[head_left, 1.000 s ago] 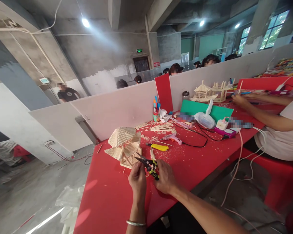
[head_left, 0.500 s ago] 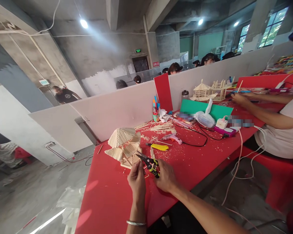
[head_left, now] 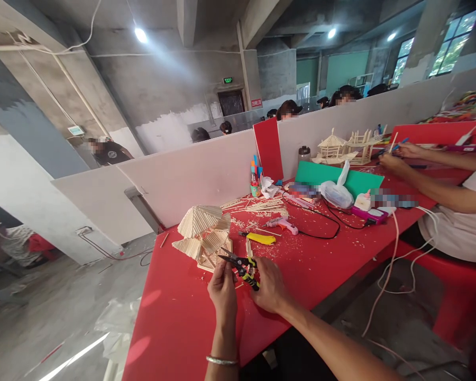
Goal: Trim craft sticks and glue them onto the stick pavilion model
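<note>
The stick-built pavilion model [head_left: 204, 233] stands on the red tabletop [head_left: 182, 328], just beyond the left hand [head_left: 223, 291]. Judging by what shows, it is well advanced: a slatted base is down, and two tiers of roof are clad in closely laid sticks. What remains is harder to judge, since the roofs and the hands hide much of the inside and the near side; the loose sticks [head_left: 267, 206] behind it and to its right, with crumbs scattered round them, suggest cutting and fitting are under way.

The model is upright, its long axis roughly vertical, with one pointed eave of the lower roof jutting out to the left. The spring-handled snips [head_left: 244, 270] lie aslant in front of the model, to its right; their narrow blades point left and slightly away, towards its base, and their handles run back into the right hand [head_left: 269, 288].

The right fingers are wrapped about those handles. The left fingertips are pinched together beside the blades; whether a bit of stick sits between them, I cannot tell. To the right of the model lie a yellow utility knife [head_left: 262, 239] and, farther off, a pink glue gun [head_left: 287, 226].
</note>
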Action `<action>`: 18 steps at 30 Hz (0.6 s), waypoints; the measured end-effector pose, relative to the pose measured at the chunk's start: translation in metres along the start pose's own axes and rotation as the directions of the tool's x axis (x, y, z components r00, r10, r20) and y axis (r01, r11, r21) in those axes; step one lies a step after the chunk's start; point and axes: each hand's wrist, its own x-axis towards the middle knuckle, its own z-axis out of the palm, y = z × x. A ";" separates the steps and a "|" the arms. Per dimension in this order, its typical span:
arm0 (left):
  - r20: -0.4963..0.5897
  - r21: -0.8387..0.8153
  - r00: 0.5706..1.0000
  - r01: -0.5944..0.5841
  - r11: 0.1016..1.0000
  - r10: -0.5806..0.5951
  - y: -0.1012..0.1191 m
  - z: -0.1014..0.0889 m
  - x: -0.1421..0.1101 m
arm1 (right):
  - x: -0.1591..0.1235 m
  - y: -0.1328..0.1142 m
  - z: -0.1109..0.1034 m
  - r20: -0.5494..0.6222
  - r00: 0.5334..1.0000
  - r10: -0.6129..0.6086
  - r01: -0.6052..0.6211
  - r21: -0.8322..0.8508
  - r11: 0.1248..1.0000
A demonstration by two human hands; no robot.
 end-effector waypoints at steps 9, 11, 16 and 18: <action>-0.014 0.112 0.996 -0.086 0.990 0.088 0.000 -0.001 0.002 | 0.002 -0.003 -0.004 0.016 1.000 0.010 -0.011 0.022 1.000; -0.009 0.126 0.995 -0.101 0.987 0.103 -0.001 -0.002 0.003 | 0.002 -0.003 -0.004 0.029 1.000 0.011 -0.011 0.019 1.000; -0.008 0.120 0.997 -0.077 0.990 0.078 -0.001 -0.002 0.003 | 0.002 -0.002 -0.004 0.034 0.999 0.014 -0.014 0.015 1.000; -0.009 0.128 0.997 -0.072 0.989 0.074 -0.001 -0.002 0.002 | 0.002 -0.003 -0.005 0.033 0.999 0.015 -0.015 0.023 1.000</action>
